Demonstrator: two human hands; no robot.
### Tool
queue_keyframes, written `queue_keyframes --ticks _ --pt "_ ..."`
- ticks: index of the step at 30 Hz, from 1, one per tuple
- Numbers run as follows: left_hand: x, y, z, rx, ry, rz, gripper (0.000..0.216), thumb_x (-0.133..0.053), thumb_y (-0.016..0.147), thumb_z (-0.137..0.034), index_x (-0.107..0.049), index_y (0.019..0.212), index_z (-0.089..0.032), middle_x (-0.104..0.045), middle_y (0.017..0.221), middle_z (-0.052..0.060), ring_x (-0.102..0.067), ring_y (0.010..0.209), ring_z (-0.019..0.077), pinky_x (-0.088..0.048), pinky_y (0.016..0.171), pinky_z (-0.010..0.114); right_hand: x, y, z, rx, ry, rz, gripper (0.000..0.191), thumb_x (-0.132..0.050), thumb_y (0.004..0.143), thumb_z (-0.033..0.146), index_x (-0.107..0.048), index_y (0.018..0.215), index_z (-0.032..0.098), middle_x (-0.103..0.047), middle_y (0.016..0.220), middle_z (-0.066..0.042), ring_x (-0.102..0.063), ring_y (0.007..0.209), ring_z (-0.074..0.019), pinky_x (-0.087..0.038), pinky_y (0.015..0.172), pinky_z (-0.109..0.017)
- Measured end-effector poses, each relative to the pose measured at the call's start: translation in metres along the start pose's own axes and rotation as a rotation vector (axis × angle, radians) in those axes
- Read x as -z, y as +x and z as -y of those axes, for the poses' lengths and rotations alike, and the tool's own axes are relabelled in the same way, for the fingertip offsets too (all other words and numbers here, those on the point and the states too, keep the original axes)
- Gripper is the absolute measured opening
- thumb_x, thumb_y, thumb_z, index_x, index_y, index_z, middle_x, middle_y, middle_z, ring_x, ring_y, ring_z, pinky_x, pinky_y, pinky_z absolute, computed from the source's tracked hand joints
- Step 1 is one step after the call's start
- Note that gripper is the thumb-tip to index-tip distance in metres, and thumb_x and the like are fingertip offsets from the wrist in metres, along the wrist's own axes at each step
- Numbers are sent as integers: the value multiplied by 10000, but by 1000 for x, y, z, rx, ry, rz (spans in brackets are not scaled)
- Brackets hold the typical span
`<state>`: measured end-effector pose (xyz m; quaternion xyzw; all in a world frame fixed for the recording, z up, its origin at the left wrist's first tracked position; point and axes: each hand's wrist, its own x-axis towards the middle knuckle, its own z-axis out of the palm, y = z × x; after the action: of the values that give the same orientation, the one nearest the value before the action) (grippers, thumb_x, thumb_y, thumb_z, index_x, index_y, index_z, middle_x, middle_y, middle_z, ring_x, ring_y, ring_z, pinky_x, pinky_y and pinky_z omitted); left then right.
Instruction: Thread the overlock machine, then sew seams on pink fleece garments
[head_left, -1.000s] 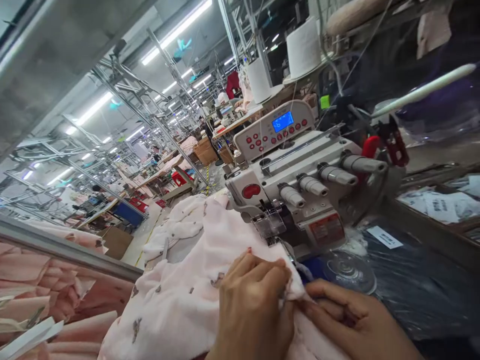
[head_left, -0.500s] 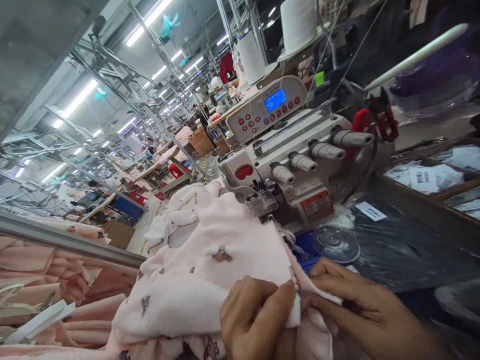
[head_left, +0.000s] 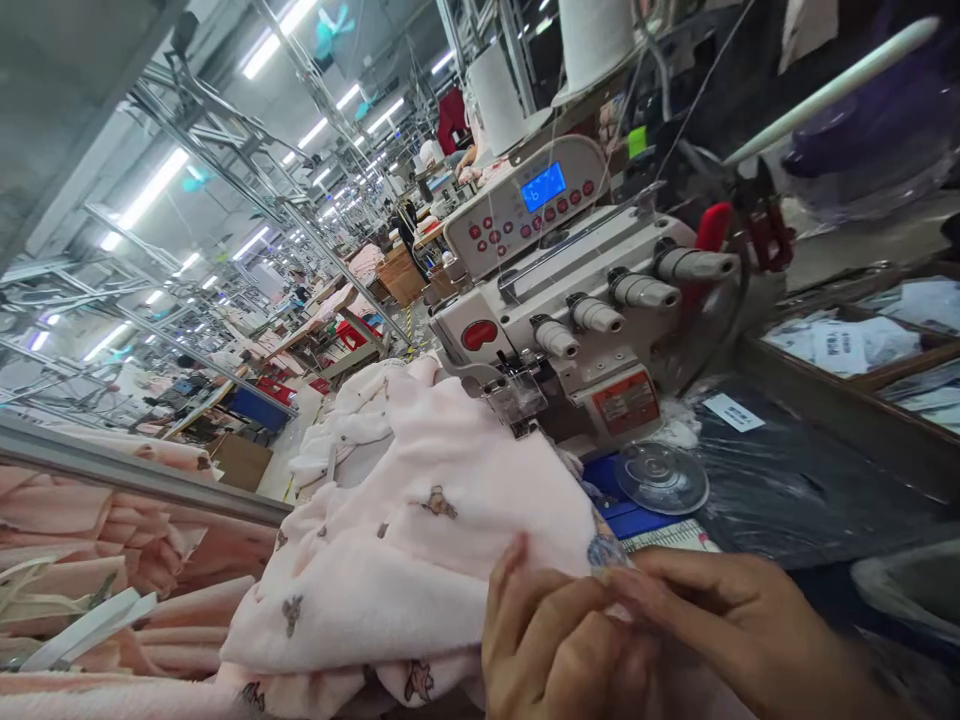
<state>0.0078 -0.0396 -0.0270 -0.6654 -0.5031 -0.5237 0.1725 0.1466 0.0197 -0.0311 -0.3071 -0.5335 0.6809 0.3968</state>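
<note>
Fleece fabric (head_left: 420, 560), pale pink with small printed bears, lies heaped on the table (head_left: 787, 490) in front of us, its far edge tucked up to the presser foot (head_left: 517, 400) of the overlock machine (head_left: 570, 320) and its near corner gathered between our hands; our left hand (head_left: 555, 640) has its fingers curled shut on the cloth from the left, and our right hand (head_left: 720, 620) pinches the same corner from the right, thumb and forefinger closed on the hem, so both hands meet at one spot low in the view; we judge the stuff light, soft and limp, with a plush nap that clings rather than slides, so it will droop and fold wherever it is not held; it looks thick where it is doubled, and such layers may creep against each other; the best hold, as we see it, is at the raw edge near the corner, both layers nipped together, with the bulk left resting on the table to the left; a clear plastic disc (head_left: 661, 478) sits just right of the cloth, and folded pink pieces (head_left: 97, 540) are stacked at the near left.
</note>
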Motion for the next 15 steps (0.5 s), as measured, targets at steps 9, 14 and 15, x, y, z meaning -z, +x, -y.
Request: queue_keyframes --ticks 9,14,15 --pt "19 53 38 -70 316 324 604 -491 741 39 -706 1227 -249 -740 1196 10 -492 1261 268 -118 1271 559 -16 48 5 127 -341 -218 518 -588 859 708 -764 784 226 -638 597 -42 -679 687 -223 -560 569 -233" --pt "16 77 49 -40 218 288 427 -537 776 46 -748 980 -264 -798 982 -62 -577 1145 227 -156 1268 544 -11 53 -6 154 -430 -137 457 -515 951 579 -744 720 258 -712 723 -12 -693 670 -173 -563 624 -196" --pt "16 83 58 3 184 340 412 -560 762 36 -752 968 -265 -798 982 -53 -598 1132 231 -223 1248 558 -12 49 -10 169 -454 -109 425 -498 967 538 -753 750 276 -728 759 -4 -705 684 -176 -571 633 -200"
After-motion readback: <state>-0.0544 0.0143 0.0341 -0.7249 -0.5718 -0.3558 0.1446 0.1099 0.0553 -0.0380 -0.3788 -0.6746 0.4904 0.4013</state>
